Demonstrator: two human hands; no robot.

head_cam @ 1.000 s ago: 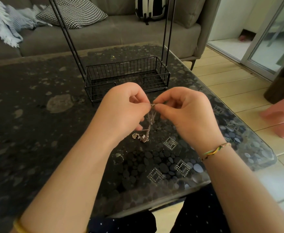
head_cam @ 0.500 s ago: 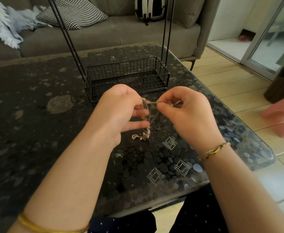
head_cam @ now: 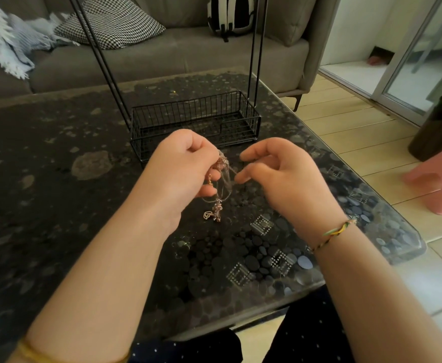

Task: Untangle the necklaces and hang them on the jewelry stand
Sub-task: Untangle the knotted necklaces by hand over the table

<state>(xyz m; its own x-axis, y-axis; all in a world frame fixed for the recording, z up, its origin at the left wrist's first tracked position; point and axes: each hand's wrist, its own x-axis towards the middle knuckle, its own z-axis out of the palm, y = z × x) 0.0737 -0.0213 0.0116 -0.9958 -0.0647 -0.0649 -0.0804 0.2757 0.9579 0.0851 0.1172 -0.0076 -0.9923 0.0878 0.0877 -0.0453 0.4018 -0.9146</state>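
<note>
A tangle of thin rose-gold and silver necklaces (head_cam: 218, 203) hangs above the dark table, its pendants dangling just over the glass. My left hand (head_cam: 185, 166) is closed on the upper part of the tangle. My right hand (head_cam: 274, 174) is a little to the right, thumb and forefinger pinching a fine strand that runs over to the left hand. Behind both hands stands the black wire jewelry stand (head_cam: 196, 121), a basket base with tall thin rods rising out of view; its top is hidden.
The dark pebble-patterned glass table (head_cam: 57, 179) ends close on the right. A grey sofa (head_cam: 162, 53) with a checked cushion, a blanket and a backpack stands behind. A pink stool (head_cam: 440, 179) and a dark planter sit on the floor at right.
My hands have drawn apart. The right hand has pulled a strand to the right, away from the left hand, and the tangle has loosened and hangs lower.
</note>
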